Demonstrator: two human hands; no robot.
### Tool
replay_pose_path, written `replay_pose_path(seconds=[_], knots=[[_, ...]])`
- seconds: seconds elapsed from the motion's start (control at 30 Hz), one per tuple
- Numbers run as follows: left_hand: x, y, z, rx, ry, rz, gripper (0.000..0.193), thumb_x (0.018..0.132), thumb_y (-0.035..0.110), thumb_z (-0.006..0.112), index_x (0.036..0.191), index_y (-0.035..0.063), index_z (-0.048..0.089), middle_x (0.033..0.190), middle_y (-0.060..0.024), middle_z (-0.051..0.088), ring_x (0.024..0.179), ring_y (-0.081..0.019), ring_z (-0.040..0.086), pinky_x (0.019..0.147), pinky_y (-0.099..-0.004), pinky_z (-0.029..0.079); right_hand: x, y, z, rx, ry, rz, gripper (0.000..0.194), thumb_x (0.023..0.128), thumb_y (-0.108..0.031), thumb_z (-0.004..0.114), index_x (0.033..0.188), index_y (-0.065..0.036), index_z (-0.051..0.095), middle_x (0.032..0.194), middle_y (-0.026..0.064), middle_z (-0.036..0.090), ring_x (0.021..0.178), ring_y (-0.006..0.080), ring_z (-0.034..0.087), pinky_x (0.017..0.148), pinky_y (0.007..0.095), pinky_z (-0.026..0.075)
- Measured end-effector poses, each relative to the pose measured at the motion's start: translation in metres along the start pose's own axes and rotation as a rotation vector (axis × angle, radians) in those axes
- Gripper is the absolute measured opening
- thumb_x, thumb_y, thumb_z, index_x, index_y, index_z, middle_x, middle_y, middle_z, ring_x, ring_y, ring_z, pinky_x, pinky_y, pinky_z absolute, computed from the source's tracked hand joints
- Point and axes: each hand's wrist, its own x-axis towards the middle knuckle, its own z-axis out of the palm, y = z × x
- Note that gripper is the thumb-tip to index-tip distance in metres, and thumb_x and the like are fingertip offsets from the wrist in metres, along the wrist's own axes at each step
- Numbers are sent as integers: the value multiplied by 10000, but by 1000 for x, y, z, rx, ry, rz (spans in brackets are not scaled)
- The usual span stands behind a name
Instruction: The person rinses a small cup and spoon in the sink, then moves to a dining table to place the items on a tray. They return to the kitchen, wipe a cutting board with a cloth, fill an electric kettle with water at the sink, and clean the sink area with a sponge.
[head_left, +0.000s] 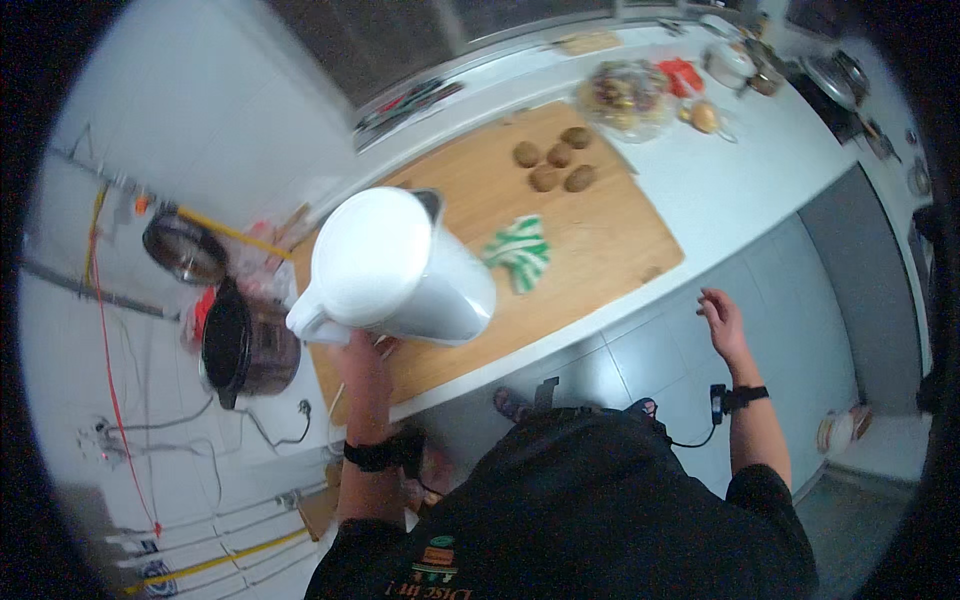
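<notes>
My left hand (360, 360) grips the handle of a white electric kettle (450, 292) and holds it over the left part of a wooden board (600, 247). The kettle's lid is on, and its spout points toward the wall. A green-and-white striped cloth (519, 251) lies crumpled on the board to the right of the kettle. Farther back on the board sit several brown, round fruits or potatoes, one (580, 178) nearest the front. Beyond the counter's front edge, my right hand (721, 322) hangs over the tiled floor, fingers loosely bent, holding nothing.
At left stands a dark pot or cooker (251, 345), near a power plug (304, 407) and cords. Right of the board lie a clear bag of food (626, 97), a red bag (682, 76) and an onion-like item (705, 117). A pan (832, 82) sits at far right.
</notes>
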Motion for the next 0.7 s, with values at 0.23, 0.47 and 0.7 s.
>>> replay_pose_path(seconds=[0.23, 0.47, 0.7], knots=[[-55, 9, 134, 105, -105, 48, 290, 974, 139, 576, 1209, -28, 539, 1046, -135, 631, 776, -214, 656, 547, -316, 561, -95, 163, -157, 158, 323, 366, 286, 978, -141, 549, 1225, -7, 600, 1013, 120, 684, 866, 185, 665, 741, 308, 516], [-111, -2, 309, 133, -290, 87, 335, 982, 181, 572, 1239, -26, 513, 1062, -139, 631, 813, -233, 664, 557, -338, 582, -134, 244, -246, 379, 673, 423, 215, 980, -114, 513, 1151, -5, 584, 893, 78, 655, 738, 141, 620, 660, 263, 490], [-149, -96, 519, 136, -608, -31, 377, 962, 173, 584, 1266, -30, 494, 1145, -145, 614, 896, -239, 666, 584, -339, 609, -124, 295, -319, 465, 832, 475, 208, 973, -105, 518, 1135, 5, 585, 872, 75, 651, 739, 142, 620, 677, 270, 508]])
